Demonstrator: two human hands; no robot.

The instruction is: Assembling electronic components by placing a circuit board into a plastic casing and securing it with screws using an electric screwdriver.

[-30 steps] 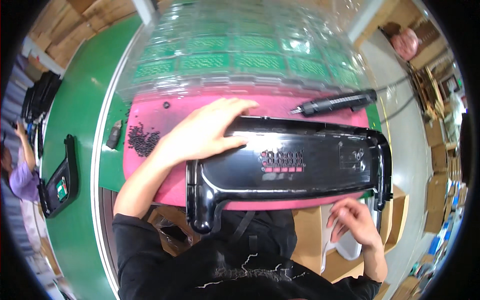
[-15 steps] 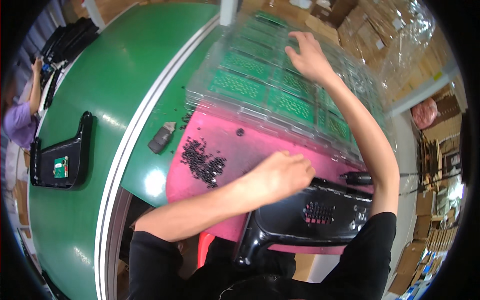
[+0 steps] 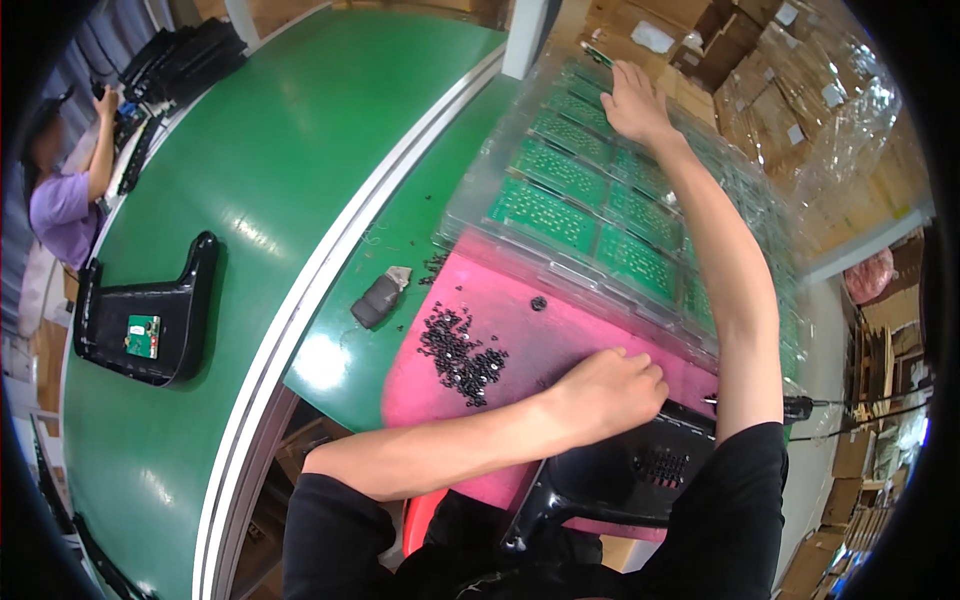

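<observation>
My right hand (image 3: 640, 105) reaches to the far end of a clear plastic tray (image 3: 560, 275) holding rows of green circuit boards (image 3: 560, 170). At its fingertips a single circuit board (image 3: 597, 54) shows edge-on, tilted up past the tray's far rim; it appears gripped there. My left hand (image 3: 618, 388) is closed, fingers curled under, just above the top edge of a glossy black plastic housing (image 3: 600, 480) with a grille of small holes. What the left fingers hold, if anything, is hidden. The housing rests on a pink mat (image 3: 520, 300), partly beneath my right arm.
Small black screws (image 3: 460, 355) lie heaped on the mat. A dark block (image 3: 380, 298) sits on the green tabletop. A black corded tool (image 3: 797, 408) is at the right. Beyond a white rail (image 3: 330, 230), another housing (image 3: 150, 300) holds a circuit board; a person in purple works farther off.
My right hand has shifted toward the tray's far end, and a tilted circuit board now shows at its fingertips. The whole view has swung, moving the scene rightward. My left hand stays closed by the housing.
</observation>
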